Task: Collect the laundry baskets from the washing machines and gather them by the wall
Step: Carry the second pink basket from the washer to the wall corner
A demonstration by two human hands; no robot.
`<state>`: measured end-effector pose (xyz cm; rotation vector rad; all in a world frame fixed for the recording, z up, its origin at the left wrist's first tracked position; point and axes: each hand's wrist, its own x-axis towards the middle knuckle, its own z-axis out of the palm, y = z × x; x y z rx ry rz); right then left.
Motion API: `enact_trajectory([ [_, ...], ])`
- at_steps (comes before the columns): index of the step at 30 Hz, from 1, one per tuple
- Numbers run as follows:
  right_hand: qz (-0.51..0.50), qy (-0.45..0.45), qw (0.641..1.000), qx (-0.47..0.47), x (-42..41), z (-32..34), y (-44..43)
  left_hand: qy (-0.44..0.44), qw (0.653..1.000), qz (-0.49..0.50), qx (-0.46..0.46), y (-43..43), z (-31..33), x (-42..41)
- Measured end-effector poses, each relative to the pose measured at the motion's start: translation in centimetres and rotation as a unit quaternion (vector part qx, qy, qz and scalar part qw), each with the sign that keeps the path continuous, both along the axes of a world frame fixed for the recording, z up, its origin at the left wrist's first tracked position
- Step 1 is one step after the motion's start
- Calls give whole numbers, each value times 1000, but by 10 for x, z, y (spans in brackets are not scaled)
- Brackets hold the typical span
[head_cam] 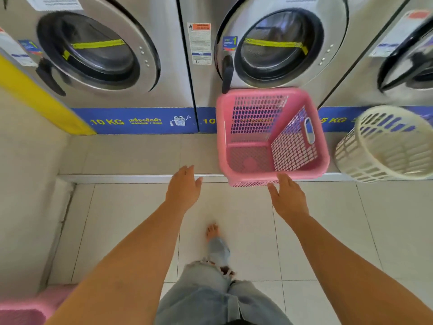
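1. Right now both hands are open and empty: the left hand [184, 186] has its fingers spread over the floor, and the right hand [289, 198] reaches out with its fingertips at the near rim of the pink basket [248, 158], touching or nearly so.
2. That basket stands on the raised step [140, 156] in front of the middle washing machine [269, 43], and seems tipped toward the person, its mouth facing up and outward. It lies ahead and slightly right of the hands, so the right hand is clearly the nearer one; the left is well apart from the basket's left wall.
3. Its handle slot [309, 130] sits on the far right wall, away from both hands.
4. A white round basket [384, 146] lies tilted just beside it on the right, so room is tight on that side.
5. To the left, the step and tiled floor [246, 231] are open, and that looks the easier way to draw the basket out.
6. Another pink basket [21, 313] shows at the lower left corner, near the wall [25, 160].
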<state>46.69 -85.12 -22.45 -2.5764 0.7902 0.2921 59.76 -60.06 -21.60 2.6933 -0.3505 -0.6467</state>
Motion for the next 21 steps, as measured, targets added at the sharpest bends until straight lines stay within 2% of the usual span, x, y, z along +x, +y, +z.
enact_trajectory([
  [7,-90,-28,995,26,41,-6,-63,23,1000,-3,-7,-73,-4,62],
  [13,-111,-26,993,29,70,-17,-119,35,999,11,2,-119,-14,87],
  [21,-69,19,997,26,107,-39,-212,54,989,135,-22,-181,-40,103],
])
